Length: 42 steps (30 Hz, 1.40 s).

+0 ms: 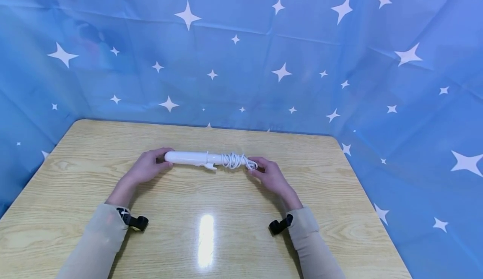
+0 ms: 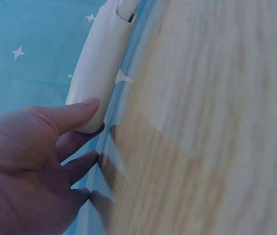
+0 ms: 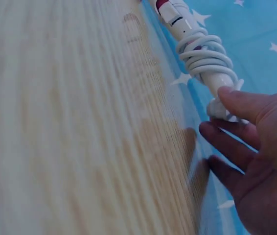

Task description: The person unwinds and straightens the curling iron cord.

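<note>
A white curling iron [image 1: 188,158] lies crosswise between both hands, toward the back of the table. Its smooth, rounded barrel end points left, and a small lever [image 1: 210,167] juts from its middle. Around the handle on the right winds a white cord [image 3: 204,56] in several loops. My left hand [image 1: 148,166] pinches the rounded end between thumb and index finger; the other fingers stay spread below in the left wrist view. At the opposite end, my right hand [image 1: 271,176] pinches the handle's tip by the bundled cord, its lower fingers close to the tabletop.
The wood-grain table [image 1: 181,228] has a rounded back edge, with a blue star-patterned cloth [image 1: 241,52] hanging behind it and along the sides. A bright light reflection shows on the tabletop near the front. Each wrist wears a small black camera [image 1: 138,223].
</note>
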Tool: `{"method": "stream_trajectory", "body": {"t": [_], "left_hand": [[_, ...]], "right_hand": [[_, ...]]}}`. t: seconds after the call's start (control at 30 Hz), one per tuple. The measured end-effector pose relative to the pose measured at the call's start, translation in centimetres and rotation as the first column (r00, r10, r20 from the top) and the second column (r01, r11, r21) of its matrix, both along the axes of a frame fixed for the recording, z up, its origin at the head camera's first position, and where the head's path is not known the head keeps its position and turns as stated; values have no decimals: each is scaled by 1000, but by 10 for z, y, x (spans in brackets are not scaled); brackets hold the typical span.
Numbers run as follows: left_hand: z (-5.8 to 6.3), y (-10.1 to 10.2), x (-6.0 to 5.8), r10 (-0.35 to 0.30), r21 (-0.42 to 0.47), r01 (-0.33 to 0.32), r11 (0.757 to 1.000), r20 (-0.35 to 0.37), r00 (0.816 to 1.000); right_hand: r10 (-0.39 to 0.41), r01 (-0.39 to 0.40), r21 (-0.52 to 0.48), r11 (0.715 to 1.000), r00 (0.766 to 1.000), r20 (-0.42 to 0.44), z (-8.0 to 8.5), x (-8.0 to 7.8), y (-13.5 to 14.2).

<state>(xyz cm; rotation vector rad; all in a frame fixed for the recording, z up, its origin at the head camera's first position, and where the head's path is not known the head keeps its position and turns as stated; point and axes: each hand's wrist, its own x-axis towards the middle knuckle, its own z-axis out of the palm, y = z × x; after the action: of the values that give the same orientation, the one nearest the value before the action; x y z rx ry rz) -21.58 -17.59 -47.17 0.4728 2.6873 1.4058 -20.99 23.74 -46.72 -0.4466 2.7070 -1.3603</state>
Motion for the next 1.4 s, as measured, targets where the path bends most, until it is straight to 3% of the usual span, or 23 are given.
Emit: {"method": "stream_trajectory", "body": {"t": [0.3,0.63,0.93,1.07,1.3,1.4], "left_hand": [[7,-4,3,4,88,-7,996,30,1000],[19,-6,6,-11,250,-26,968,143,990],[26,-6,7,-12,327,-69,942,238,971],[31,-3,7,-40,406,-73,911,262,964],[41,5,7,-149,600,-69,797,306,940],[44,7,8,-155,634,-82,769,310,938]], "right_hand": [[-12,13,-63,998,1000,4,10,9,-2],[2,-1,-82,997,1000,13,30,17,-1],[5,-1,-139,990,1000,29,41,23,4],[11,-9,-159,987,1000,9,46,25,6],[23,-24,-162,987,1000,-10,56,29,0],[14,-14,-164,986,1000,-4,60,31,-2]]}}
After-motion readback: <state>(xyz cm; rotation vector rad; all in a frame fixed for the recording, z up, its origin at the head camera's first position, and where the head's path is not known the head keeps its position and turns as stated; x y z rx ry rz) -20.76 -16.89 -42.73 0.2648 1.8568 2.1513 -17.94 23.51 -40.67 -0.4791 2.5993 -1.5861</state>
